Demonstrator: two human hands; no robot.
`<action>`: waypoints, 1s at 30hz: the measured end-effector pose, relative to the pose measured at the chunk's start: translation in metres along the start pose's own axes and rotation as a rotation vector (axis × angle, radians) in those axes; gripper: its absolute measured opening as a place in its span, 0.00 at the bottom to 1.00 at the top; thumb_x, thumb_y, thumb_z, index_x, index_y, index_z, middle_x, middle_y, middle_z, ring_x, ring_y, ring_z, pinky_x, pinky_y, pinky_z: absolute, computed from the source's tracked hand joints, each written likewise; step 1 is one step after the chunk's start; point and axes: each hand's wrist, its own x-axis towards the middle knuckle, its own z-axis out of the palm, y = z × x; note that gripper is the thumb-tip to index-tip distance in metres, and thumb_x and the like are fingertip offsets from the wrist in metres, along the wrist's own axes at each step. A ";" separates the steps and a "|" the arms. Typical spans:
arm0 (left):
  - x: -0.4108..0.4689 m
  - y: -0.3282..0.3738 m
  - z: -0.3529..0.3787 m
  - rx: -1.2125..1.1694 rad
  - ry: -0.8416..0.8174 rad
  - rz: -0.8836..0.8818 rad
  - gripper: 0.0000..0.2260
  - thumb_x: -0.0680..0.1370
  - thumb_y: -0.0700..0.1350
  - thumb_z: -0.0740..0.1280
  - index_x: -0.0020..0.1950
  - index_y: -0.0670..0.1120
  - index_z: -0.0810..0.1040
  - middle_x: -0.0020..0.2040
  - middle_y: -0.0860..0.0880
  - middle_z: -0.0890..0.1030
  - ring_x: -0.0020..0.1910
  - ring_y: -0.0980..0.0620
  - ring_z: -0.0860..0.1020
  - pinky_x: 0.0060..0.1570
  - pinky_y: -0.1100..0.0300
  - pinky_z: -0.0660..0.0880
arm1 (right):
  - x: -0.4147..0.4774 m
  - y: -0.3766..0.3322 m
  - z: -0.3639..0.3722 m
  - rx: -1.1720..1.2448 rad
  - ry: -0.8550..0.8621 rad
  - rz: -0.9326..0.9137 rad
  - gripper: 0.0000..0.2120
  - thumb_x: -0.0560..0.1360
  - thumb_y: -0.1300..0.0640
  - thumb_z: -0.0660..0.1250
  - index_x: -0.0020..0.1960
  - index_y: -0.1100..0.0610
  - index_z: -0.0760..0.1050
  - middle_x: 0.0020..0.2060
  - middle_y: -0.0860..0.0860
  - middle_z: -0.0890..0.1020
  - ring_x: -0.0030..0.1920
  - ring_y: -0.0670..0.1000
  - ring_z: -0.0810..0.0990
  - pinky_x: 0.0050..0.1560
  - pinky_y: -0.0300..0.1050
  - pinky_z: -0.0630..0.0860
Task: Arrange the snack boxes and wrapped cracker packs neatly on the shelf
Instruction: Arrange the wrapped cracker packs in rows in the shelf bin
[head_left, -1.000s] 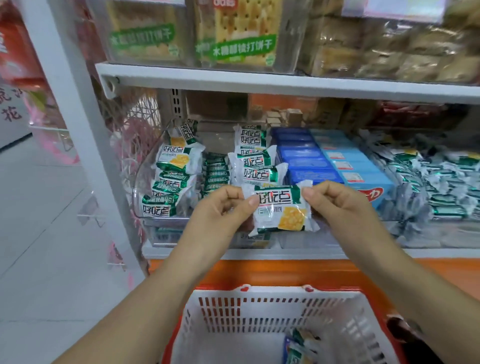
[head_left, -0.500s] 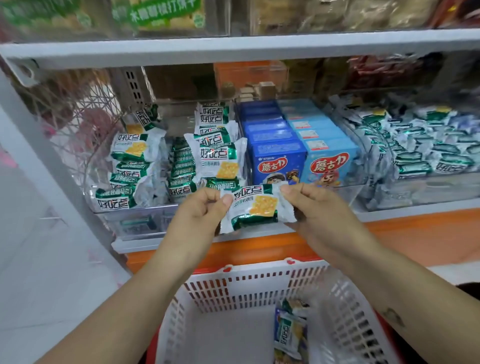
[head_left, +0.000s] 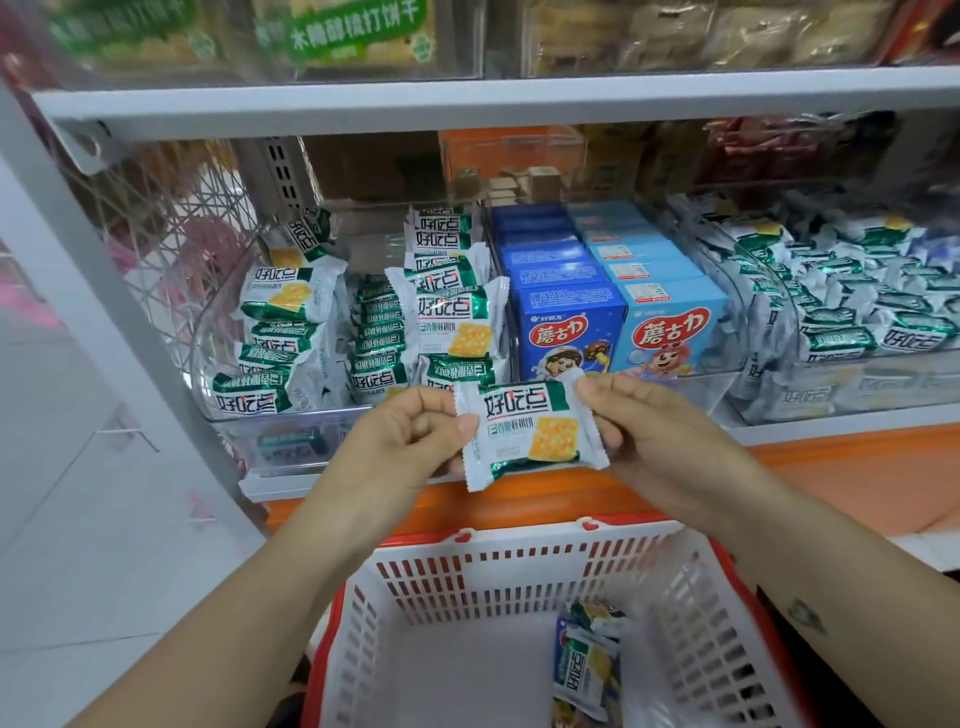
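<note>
Green-white cracker pack (head_left: 527, 434); dark-blue box (head_left: 569, 332); light-blue box (head_left: 672, 327); white-red basket (head_left: 519, 561).

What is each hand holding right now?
Left hand: pinches the cracker pack at its left edge.
Right hand: pinches its right edge.

A pale tiled floor (head_left: 62, 545) fills the left of the frame, its grout lines faint. A white metal post (head_left: 98, 322) slants from the upper left toward the lower centre, carrying the white upper shelf (head_left: 519, 98) on a bracket (head_left: 83, 148). Behind the post, a wire mesh side panel (head_left: 171, 223) and a slotted upright (head_left: 280, 166) show. Under the lower shelf (head_left: 841, 422) runs an orange panel (head_left: 857, 483). The light is even and soft.
</note>
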 end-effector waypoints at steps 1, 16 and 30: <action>0.000 -0.001 -0.002 -0.006 0.016 0.008 0.02 0.77 0.41 0.65 0.45 0.44 0.75 0.31 0.49 0.77 0.29 0.58 0.73 0.38 0.67 0.74 | -0.001 -0.001 0.000 -0.083 -0.031 -0.048 0.08 0.69 0.50 0.67 0.33 0.51 0.78 0.29 0.53 0.70 0.34 0.49 0.69 0.43 0.39 0.73; -0.003 0.001 0.001 -0.337 -0.050 -0.079 0.03 0.73 0.44 0.64 0.44 0.45 0.75 0.39 0.52 0.83 0.46 0.48 0.84 0.44 0.59 0.81 | -0.005 -0.005 -0.007 -0.714 0.039 -0.492 0.13 0.71 0.62 0.72 0.47 0.43 0.77 0.37 0.59 0.79 0.36 0.55 0.74 0.45 0.58 0.74; -0.008 -0.007 0.011 0.172 0.007 0.322 0.33 0.72 0.36 0.72 0.64 0.67 0.65 0.64 0.58 0.70 0.57 0.58 0.78 0.54 0.63 0.76 | -0.002 0.002 0.002 -0.293 0.045 -0.358 0.17 0.66 0.63 0.73 0.53 0.51 0.76 0.46 0.47 0.84 0.48 0.47 0.82 0.52 0.40 0.78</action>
